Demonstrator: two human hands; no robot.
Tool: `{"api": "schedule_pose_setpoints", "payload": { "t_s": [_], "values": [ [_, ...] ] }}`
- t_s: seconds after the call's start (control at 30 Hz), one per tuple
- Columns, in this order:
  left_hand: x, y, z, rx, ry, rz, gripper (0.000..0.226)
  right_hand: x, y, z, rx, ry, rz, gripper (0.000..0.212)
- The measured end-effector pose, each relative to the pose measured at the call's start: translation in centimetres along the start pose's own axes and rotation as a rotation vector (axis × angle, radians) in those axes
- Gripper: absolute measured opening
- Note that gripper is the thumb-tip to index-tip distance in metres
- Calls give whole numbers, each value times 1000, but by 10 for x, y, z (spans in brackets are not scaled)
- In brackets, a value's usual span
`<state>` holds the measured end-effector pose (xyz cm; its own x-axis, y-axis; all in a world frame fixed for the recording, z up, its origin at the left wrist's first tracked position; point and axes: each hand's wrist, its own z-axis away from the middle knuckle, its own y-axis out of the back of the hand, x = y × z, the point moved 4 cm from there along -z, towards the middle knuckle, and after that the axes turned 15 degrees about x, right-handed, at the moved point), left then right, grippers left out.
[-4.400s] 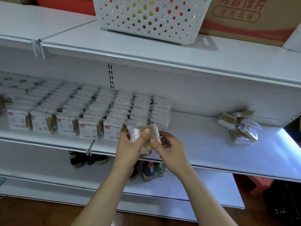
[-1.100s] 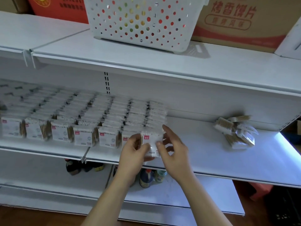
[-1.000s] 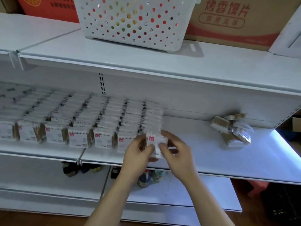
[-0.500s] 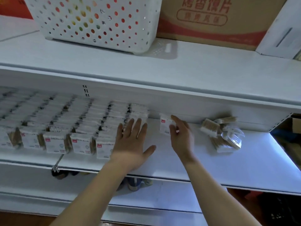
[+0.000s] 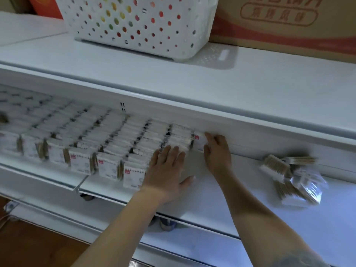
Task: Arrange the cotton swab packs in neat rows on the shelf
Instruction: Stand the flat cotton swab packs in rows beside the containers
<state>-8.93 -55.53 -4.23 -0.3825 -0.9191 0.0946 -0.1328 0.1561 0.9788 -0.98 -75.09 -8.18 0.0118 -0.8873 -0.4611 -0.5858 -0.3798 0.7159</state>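
Rows of cotton swab packs [image 5: 107,151]: upright on the middle shelf [image 5: 240,189], labels facing front, rows running front to back; leftmost packs blurred. Left hand [image 5: 167,174]: flat, fingers straight against the rightmost row. Single pack [image 5: 199,140]: upright at the shelf back, just beside that row, pinched by right hand [image 5: 217,153], partly hidden. Loose pile of packs [image 5: 292,180]: lying at mixed angles, blurred, far right.

right hand [image 5: 217,151] holding pack [image 5: 199,140], shelf [image 5: 212,199]

Dim, cool light; motion blur throughout; wide-angle bending at edges.
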Motion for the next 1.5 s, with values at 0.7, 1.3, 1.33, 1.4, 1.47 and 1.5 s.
{"api": "schedule_pose_setpoints", "payload": {
  "t_s": [0.7, 1.3, 1.33, 1.4, 1.47, 1.5],
  "values": [
    [59, 17, -14, 40, -188, 117, 73, 36, 103, 55, 171, 47, 399, 37],
    [246, -19, -25, 138, -173, 240, 63, 205, 205, 23, -31, -120, 424, 66],
    [254, -21, -27, 150, -148, 256, 68, 209, 203, 21, -39, -93, 416, 60],
    [265, -29, -30, 179, -99, 314, 77, 219, 203, 21, -24, -51, 390, 48],
    [276, -33, -35, 176, -9, 403, 69, 228, 208, 26, 41, 6, 346, 39],
    [281, -34, -37, 147, 62, 467, 61, 231, 212, 29, 91, 47, 317, 33]
  ]
}}
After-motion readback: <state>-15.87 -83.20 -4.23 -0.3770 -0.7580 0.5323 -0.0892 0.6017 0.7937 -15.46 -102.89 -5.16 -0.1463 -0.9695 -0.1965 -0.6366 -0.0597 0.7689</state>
